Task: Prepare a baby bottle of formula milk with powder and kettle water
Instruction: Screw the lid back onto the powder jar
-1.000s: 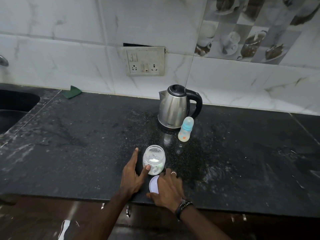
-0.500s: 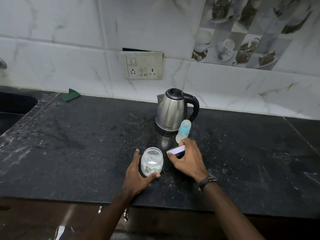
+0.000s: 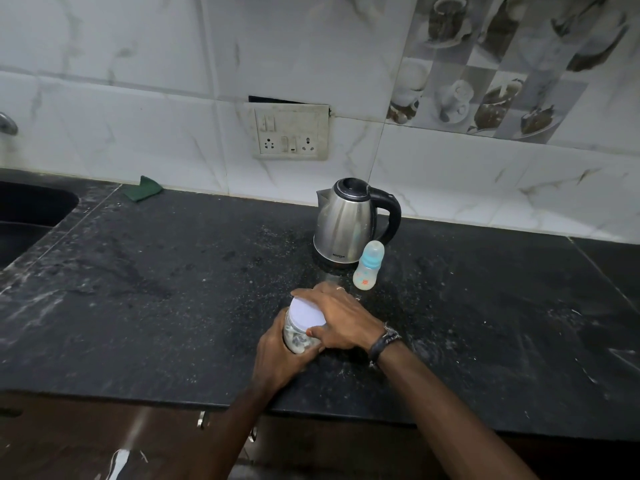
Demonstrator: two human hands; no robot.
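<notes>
Seating the white lid (image 3: 307, 315) on the powder jar (image 3: 297, 337) is the step judged to be in hand. The right hand (image 3: 341, 322) is curled over the lid, thumb on its near edge, fingers wrapped round its far side. The left hand (image 3: 277, 355) grips the jar body from the left and near side, holding it on the counter (image 3: 156, 289) close to the front edge.

The baby bottle (image 3: 367, 265) stands upright beyond the hands, just beside the kettle (image 3: 349, 225), teat cap on. Its contents cannot be read with certainty; the lower part looks pale, possibly milky.

Fault conditions:
- Cross-threading. The lid appears slightly tilted on the rim; turning it in that attitude would jam it or leave it unsealed, letting powder take up moisture.
- Jar slip. The jar sits near the counter's front edge; torque from the right hand against a loose left-hand grip could slide it toward the drop.
- Bottle strike. The right-hand knuckles are near the bottle; a wide withdrawal could topple it against the kettle.
- Powder residue on the counter reduces friction beneath the jar.
</notes>
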